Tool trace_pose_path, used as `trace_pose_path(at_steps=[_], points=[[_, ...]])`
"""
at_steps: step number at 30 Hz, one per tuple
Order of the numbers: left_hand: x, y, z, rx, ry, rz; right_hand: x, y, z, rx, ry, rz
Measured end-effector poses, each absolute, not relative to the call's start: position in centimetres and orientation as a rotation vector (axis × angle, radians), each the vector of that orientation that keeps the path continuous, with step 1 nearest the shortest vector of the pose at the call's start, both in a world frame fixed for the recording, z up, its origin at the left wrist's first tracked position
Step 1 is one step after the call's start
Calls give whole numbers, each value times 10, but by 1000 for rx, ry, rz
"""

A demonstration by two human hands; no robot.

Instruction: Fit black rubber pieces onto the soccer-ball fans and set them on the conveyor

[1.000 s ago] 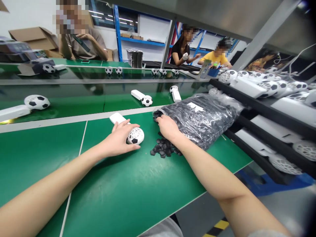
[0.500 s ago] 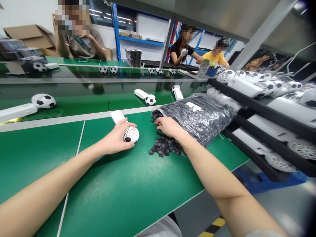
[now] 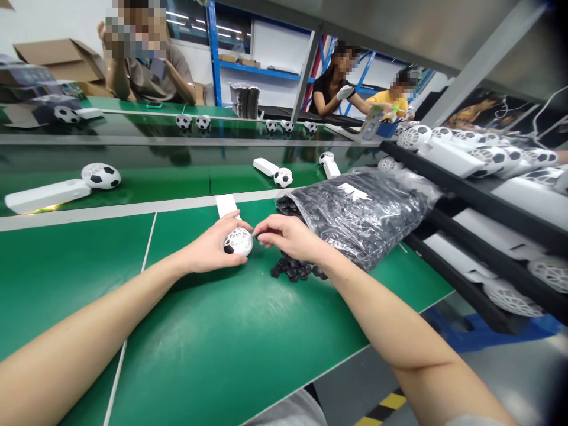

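My left hand is wrapped round a white ball-shaped device with an openwork football pattern and a black patch on its lower left. Its flat white handle points away from me on the green table. Close to the ball's right side, my right hand pinches a small black piece, mostly hidden by the fingertips. Below that hand lies a loose heap of black pentagon pieces. They spill from a clear plastic bag packed with more of them.
Beyond the table edge, a conveyor belt carries football-headed devices, one of them at the left. Stacked black trays at the right hold more white devices. Co-workers sit on the far side, one in a brown top.
My right hand has moved left from the bag's mouth to the ball, with a small black piece in its fingertips. My left hand keeps its hold on the ball. The view has shifted slightly.
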State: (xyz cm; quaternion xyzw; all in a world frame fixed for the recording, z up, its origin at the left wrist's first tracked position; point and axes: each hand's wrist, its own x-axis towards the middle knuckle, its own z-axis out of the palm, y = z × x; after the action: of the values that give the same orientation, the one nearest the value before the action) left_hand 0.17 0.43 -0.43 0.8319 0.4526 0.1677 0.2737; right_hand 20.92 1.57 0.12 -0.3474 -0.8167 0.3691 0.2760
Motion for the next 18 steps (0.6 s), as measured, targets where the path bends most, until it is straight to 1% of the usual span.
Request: trace_pose_path(at_steps=[3,6,8,13,18], points=[[2,4,-4,2242,1218,457,207,12,2,-926,-2172,1021],[2,4,-4,2248,1207,458,204,12,0,-872,-2220,909],[2,4,-5,2249,1193,465,200,13,-3,-834,-2200,894],[6,3,-6,2218,1246,547,192,17,-14,-844,-1982,1075],[10,1,-7,2199,1284,611,188,20,-22,-778,-1846,1346]])
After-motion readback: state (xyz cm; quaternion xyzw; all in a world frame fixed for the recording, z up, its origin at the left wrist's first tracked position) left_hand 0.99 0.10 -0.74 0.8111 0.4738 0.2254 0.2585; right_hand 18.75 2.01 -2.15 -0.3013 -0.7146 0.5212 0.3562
